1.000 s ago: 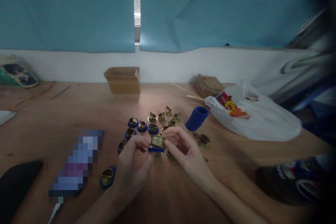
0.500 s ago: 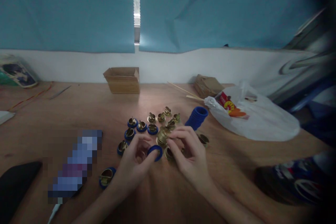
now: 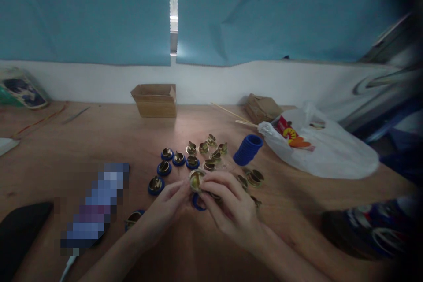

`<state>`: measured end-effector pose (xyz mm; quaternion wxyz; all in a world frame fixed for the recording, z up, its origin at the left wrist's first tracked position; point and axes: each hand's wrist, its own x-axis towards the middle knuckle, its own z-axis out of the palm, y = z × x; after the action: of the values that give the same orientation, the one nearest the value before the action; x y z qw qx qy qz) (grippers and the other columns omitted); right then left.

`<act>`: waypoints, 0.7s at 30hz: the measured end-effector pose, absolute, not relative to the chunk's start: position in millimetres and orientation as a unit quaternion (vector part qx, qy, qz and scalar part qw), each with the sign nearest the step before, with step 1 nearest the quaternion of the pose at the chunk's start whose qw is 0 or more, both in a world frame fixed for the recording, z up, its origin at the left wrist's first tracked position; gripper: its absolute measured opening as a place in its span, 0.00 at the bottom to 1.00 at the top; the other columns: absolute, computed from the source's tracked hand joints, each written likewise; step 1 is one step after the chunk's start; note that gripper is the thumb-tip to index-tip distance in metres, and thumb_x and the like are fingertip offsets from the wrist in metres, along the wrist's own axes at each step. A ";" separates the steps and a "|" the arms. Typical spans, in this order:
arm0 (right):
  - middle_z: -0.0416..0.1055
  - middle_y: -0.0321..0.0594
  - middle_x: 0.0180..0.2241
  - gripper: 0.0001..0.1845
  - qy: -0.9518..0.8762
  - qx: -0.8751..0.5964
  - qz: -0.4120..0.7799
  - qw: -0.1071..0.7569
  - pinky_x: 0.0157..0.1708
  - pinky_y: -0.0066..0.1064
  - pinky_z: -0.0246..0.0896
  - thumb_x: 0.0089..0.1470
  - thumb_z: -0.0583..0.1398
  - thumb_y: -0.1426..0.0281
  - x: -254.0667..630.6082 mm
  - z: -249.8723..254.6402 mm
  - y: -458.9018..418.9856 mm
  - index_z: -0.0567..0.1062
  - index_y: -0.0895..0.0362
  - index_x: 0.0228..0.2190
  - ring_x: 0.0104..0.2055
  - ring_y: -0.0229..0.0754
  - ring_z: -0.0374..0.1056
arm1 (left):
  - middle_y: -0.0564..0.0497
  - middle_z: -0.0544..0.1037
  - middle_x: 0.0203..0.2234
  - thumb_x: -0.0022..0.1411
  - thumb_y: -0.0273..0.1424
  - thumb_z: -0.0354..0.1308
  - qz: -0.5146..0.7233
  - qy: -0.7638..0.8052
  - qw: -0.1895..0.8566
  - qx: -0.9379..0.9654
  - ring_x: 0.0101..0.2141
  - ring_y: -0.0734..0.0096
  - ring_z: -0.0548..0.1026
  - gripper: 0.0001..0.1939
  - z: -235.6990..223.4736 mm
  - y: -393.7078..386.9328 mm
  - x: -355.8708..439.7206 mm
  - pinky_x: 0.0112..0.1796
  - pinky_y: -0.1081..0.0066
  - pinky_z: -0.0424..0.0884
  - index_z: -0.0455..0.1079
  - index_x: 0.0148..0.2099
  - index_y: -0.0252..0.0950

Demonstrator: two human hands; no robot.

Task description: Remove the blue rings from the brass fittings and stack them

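My left hand (image 3: 165,209) and my right hand (image 3: 228,205) meet low over the wooden table (image 3: 99,141). Between their fingertips is a small brass fitting (image 3: 195,179), with a blue ring (image 3: 197,202) just under it. Both hands pinch this pair; exactly which hand grips which part is unclear. Behind them lie several brass fittings seated in blue rings (image 3: 164,168) and several bare brass fittings (image 3: 211,140). A stack of blue rings (image 3: 247,149) lies to the right of these.
An open cardboard box (image 3: 155,100) stands at the back by the wall. At the right lie a white plastic bag (image 3: 324,145), a brown packet (image 3: 262,108) and thin sticks (image 3: 231,113). A pixelated object (image 3: 95,207) and a black item (image 3: 20,229) lie left.
The hands held fitting and ring together, then parted with the ring in my left fingers, and now have closed together again lower and nearer to me.
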<state>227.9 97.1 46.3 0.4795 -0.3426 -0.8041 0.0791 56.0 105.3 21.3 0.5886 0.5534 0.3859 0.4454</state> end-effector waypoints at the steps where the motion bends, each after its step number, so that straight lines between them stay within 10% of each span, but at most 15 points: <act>1: 0.71 0.44 0.44 0.18 -0.806 -0.344 0.082 0.475 0.44 0.37 0.72 0.55 0.59 0.82 227.9 46.9 96.7 0.70 0.53 0.46 0.48 0.45 0.70 | 0.44 0.82 0.39 0.68 0.45 0.50 0.437 0.374 0.629 0.523 0.42 0.61 0.80 0.20 23.2 105.7 55.9 0.47 0.57 0.76 0.77 0.46 0.38; 7: 0.70 0.47 0.47 0.22 -0.773 -0.406 0.080 0.481 0.48 0.41 0.69 0.56 0.58 0.81 230.0 49.9 97.9 0.68 0.54 0.51 0.49 0.47 0.68 | 0.46 0.79 0.48 0.63 0.40 0.59 0.439 0.361 0.649 0.505 0.52 0.58 0.75 0.14 42.8 108.2 58.4 0.58 0.52 0.63 0.75 0.49 0.42; 21: 0.72 0.42 0.35 0.05 -0.768 -0.449 0.116 0.442 0.36 0.37 0.68 0.55 0.58 0.77 228.8 48.6 105.8 0.71 0.55 0.34 0.38 0.44 0.71 | 0.51 0.79 0.40 0.62 0.26 0.59 0.435 0.354 0.577 0.593 0.44 0.67 0.76 0.10 37.7 100.1 60.4 0.46 0.67 0.72 0.72 0.46 0.41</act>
<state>228.8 105.8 48.6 0.4422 -0.4487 -0.7680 0.1156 60.4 100.1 37.7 0.5774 0.5933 0.3544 0.4348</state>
